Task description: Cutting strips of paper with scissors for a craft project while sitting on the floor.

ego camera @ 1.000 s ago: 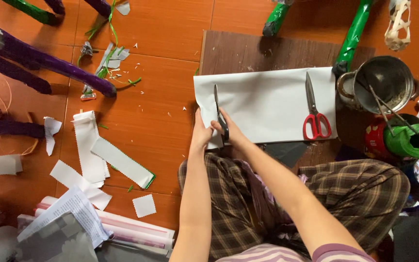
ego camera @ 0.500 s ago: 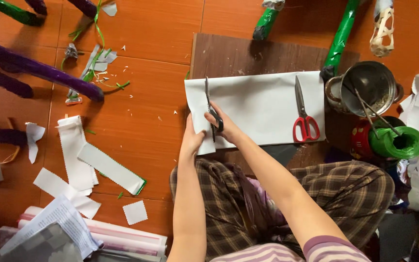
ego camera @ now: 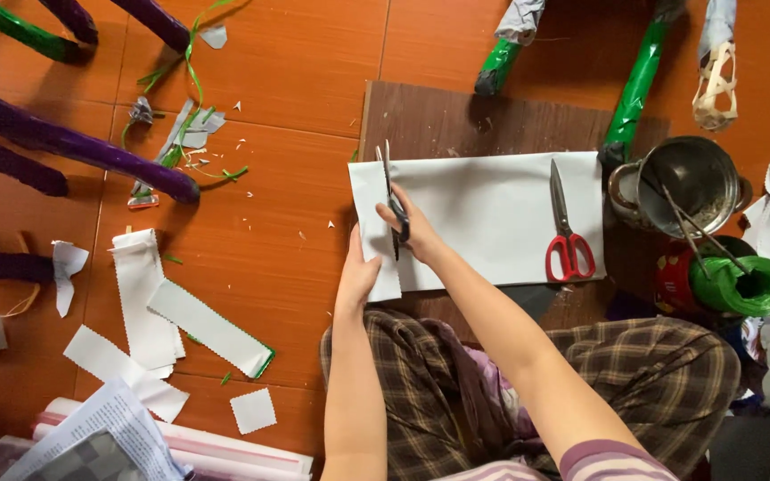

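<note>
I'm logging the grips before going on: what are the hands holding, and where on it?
The right hand holds scissors by the handles. The left hand holds the white sheet at its near left edge, on the strip being cut.

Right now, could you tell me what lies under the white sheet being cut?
The white sheet lies on a dark wooden board set on the orange floor. Red scissors rest on top. Whatever else is beneath the sheet is covered.
</note>
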